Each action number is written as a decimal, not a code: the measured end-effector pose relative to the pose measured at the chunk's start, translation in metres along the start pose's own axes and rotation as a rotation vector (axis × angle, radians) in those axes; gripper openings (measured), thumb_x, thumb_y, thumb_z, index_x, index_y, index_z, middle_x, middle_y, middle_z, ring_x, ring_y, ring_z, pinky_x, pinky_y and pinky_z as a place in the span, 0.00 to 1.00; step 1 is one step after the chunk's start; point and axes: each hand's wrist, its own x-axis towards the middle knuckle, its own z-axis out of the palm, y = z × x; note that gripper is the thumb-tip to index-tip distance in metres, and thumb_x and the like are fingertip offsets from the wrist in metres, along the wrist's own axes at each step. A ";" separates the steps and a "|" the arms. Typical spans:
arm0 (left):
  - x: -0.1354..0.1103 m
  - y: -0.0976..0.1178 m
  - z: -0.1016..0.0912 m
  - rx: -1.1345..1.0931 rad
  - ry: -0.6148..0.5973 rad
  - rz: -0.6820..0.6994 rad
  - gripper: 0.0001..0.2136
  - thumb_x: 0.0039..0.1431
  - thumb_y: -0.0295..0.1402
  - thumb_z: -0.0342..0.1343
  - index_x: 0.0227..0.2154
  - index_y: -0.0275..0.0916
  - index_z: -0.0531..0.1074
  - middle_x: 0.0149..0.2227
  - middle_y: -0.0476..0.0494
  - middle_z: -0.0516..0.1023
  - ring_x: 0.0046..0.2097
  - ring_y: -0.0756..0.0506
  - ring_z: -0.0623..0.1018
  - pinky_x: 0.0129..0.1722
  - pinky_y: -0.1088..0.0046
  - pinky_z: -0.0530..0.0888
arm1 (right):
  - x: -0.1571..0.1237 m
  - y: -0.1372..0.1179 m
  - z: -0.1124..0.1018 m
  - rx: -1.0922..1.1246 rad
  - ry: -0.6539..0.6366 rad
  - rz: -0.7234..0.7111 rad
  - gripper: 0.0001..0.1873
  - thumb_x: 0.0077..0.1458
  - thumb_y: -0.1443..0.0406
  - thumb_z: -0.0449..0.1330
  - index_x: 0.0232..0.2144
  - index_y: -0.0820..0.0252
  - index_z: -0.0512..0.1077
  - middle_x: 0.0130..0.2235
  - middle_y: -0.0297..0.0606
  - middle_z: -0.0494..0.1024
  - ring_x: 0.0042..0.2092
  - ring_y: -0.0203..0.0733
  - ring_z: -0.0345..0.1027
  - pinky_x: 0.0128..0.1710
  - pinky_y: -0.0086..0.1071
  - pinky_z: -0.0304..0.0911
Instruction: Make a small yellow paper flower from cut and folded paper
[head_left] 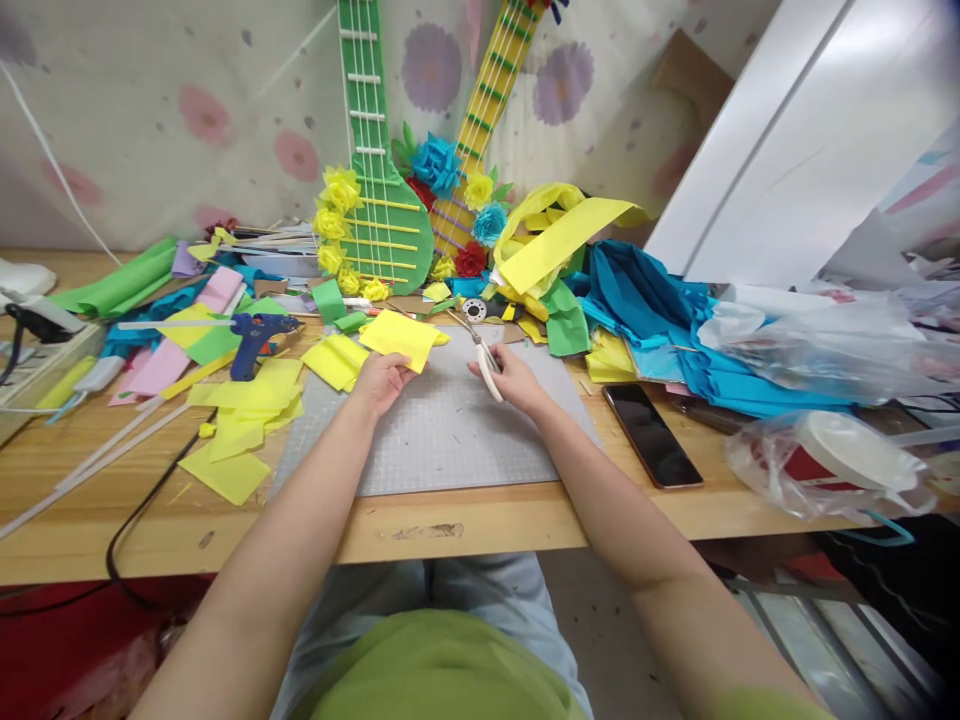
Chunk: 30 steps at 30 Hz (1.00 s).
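Over the grey cutting mat point(465, 450), my left hand point(386, 380) pinches a flat piece of yellow crepe paper point(403, 338) by its near edge. My right hand point(514, 378) is closed around white-handled scissors point(487, 368), their blades pointing up and away from me. The scissors are apart from the paper. Left of my left hand lies more folded yellow crepe paper point(336, 362). Loose yellow squares point(238, 475) are piled farther left, beside a blue glue gun point(257, 342).
A green paper guitar point(382, 215) and a yellow one point(480, 125) lean at the back with paper flowers. Right of the mat are a phone point(652, 435), blue crepe paper point(652, 300) and a bagged cup point(829, 450). Glue sticks point(112, 455) and a black cable point(139, 520) lie left.
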 end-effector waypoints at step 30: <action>0.009 0.026 -0.019 -0.200 0.316 -0.109 0.14 0.57 0.29 0.47 0.45 0.36 0.68 0.38 0.42 0.78 0.42 0.47 0.77 0.43 0.72 0.74 | 0.004 -0.009 -0.001 0.897 -0.672 -0.084 0.37 0.47 0.36 0.37 0.32 0.61 0.65 0.23 0.33 0.66 0.23 0.33 0.59 0.20 0.26 0.54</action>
